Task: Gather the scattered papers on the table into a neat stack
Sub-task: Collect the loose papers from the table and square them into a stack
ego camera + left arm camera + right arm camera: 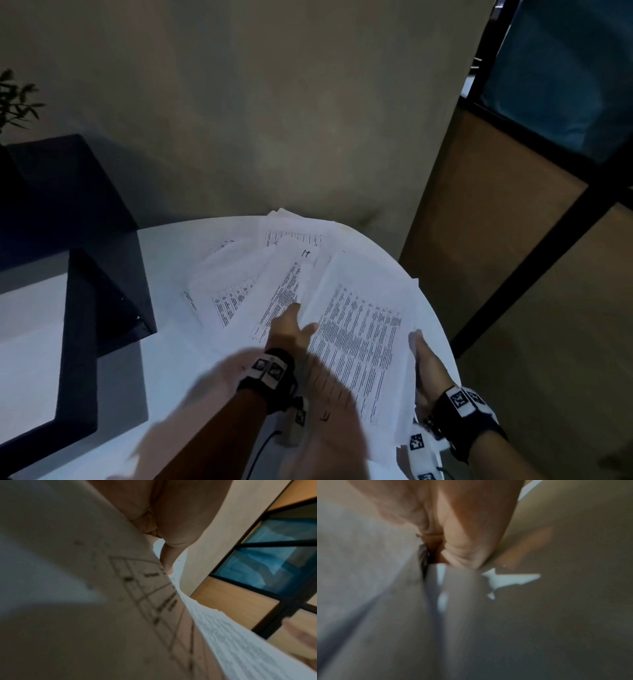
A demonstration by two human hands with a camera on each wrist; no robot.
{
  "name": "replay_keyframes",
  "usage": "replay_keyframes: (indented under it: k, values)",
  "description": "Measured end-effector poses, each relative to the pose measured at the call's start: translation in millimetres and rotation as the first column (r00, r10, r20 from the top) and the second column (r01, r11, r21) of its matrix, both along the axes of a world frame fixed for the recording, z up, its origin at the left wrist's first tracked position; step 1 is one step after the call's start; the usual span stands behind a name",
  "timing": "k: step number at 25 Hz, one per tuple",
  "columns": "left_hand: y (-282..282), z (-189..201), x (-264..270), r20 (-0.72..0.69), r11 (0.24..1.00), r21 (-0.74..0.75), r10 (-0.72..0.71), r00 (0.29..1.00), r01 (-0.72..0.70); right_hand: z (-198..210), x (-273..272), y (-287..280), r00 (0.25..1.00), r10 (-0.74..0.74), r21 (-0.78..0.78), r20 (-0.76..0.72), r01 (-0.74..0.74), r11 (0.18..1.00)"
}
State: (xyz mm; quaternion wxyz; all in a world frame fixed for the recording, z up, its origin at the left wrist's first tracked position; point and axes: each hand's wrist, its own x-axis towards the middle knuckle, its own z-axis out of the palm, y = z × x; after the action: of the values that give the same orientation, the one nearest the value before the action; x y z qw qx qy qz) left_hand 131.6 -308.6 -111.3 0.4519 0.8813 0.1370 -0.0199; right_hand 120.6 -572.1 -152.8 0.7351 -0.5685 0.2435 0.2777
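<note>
**Both hands on the fanned papers**

The left hand lies flat with straight fingers on the papers, which are fanned across the round white bench. The right hand grips their right edge, thumb on top. A dark block stands at the left, with a plant beyond it.

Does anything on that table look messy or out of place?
Yes. The papers lie fanned at different angles instead of squared up, and a few corners at the far side stick out past the edge of the table.
</note>
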Motion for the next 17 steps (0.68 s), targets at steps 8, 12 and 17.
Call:
replay_keyframes:
  k: [8,12,17]
  values:
    - [16.9,-13.6,11.0,0.129,0.997,0.08,-0.008,0.992,-0.002,-30.0,14.2,-4.1,0.959,0.18,-0.357,0.22,-0.093,0.929]
    - [84.0,-12.7,23.1,-0.053,0.901,0.363,0.272,0.961,-0.236,-45.2,15.8,-3.1,0.94,0.193,-0.444,0.282,-0.051,0.895]
    - [99.0,-15.8,28.6,-0.15,0.94,0.311,0.194,0.97,-0.14,-48.4,13.9,-4.5,0.926,0.204,-0.418,0.318,-0.056,0.907]
